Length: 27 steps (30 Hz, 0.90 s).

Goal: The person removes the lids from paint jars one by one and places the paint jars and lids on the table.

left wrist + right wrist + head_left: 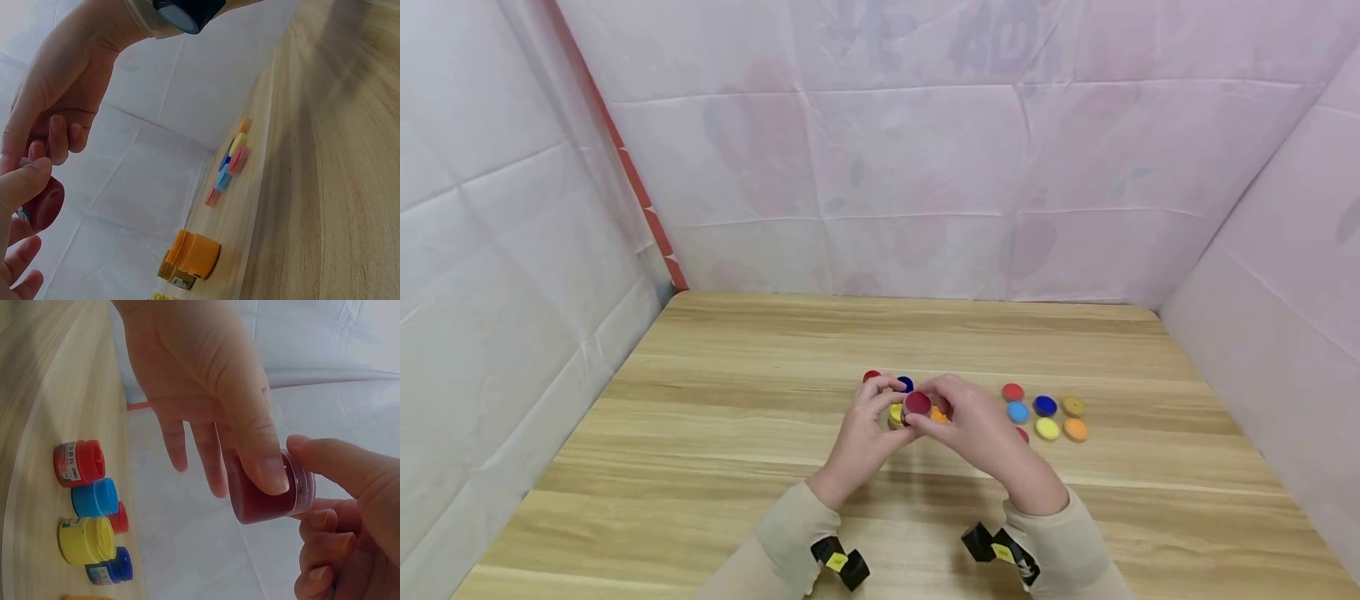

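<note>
Between both hands is a small dark red paint jar (917, 403), with a clear ridged rim in the right wrist view. My left hand (863, 433) grips the jar's body, its thumb (273, 475) lying along the side. My right hand (981, 423) pinches the ridged end between thumb and fingers. In the left wrist view the jar (47, 206) is held up off the table. Behind the hands, partly hidden, stand paint jars: yellow (87, 540), light blue (95, 497), red (79, 464), dark blue (111, 567) and orange (199, 253).
Right of the hands, several coloured lids lie on the wooden table (737, 433), among them light blue (1018, 412), dark blue (1045, 406), yellow (1047, 429) and orange (1076, 430). Pale cloth walls (910, 167) stand behind and at both sides of the table.
</note>
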Each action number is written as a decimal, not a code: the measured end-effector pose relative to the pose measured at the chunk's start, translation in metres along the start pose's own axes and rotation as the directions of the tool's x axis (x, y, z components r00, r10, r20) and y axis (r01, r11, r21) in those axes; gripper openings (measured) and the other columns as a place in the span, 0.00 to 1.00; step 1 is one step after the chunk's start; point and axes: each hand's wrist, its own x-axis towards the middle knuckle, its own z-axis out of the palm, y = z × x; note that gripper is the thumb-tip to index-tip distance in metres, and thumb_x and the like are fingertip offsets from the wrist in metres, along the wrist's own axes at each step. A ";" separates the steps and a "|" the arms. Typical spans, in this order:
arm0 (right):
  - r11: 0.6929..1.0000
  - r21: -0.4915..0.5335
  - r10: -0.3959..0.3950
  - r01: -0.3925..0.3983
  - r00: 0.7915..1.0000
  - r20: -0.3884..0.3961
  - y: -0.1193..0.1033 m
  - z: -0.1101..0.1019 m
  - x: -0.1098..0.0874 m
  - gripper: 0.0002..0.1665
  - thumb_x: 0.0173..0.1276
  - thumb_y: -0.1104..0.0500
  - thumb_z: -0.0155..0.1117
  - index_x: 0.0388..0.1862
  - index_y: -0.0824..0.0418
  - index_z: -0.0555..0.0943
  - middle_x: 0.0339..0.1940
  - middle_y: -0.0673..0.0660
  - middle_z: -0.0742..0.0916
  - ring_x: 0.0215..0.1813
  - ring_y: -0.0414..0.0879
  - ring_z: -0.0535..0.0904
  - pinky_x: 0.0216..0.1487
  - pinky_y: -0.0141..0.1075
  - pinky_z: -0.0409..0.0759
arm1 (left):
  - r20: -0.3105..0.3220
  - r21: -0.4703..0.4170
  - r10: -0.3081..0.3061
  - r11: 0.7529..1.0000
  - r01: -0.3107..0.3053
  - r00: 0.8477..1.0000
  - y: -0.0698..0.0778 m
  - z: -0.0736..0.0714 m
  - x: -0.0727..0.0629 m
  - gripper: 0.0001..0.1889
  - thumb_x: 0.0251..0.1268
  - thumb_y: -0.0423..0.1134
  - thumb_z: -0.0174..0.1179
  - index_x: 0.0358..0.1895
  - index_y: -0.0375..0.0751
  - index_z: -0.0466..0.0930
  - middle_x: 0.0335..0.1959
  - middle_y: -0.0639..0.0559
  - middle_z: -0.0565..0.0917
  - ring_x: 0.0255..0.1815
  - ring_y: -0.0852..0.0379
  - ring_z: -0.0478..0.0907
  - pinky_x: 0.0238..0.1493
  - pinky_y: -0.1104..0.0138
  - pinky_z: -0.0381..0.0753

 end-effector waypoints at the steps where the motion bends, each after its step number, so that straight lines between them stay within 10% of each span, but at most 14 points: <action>1: 1.000 0.003 -0.001 0.001 1.000 0.009 0.000 0.000 0.000 0.16 0.56 0.54 0.71 0.41 0.60 0.82 0.22 0.45 0.71 0.24 0.38 0.65 0.23 0.30 0.65 | 0.002 0.000 -0.004 1.000 0.004 1.000 0.000 0.000 0.000 0.15 0.51 0.40 0.70 0.41 0.37 0.83 0.52 0.48 0.73 0.61 0.57 0.62 0.58 0.54 0.66; 14: 0.999 0.001 0.043 -0.044 0.998 0.051 0.001 -0.006 -0.001 0.31 0.56 0.43 0.68 0.53 0.59 0.80 0.22 0.46 0.71 0.23 0.39 0.64 0.22 0.31 0.63 | 0.001 0.023 -0.014 1.000 0.014 1.000 0.001 0.000 0.000 0.18 0.52 0.47 0.68 0.42 0.37 0.83 0.52 0.48 0.74 0.58 0.56 0.64 0.56 0.54 0.67; 27: 1.000 0.001 0.031 -0.031 0.999 0.040 0.005 -0.003 0.000 0.16 0.56 0.49 0.70 0.39 0.56 0.81 0.19 0.46 0.69 0.19 0.38 0.61 0.20 0.30 0.61 | -0.020 0.029 0.015 0.999 -0.015 1.000 0.002 0.002 0.002 0.14 0.50 0.40 0.70 0.39 0.37 0.83 0.51 0.47 0.74 0.59 0.57 0.64 0.56 0.55 0.68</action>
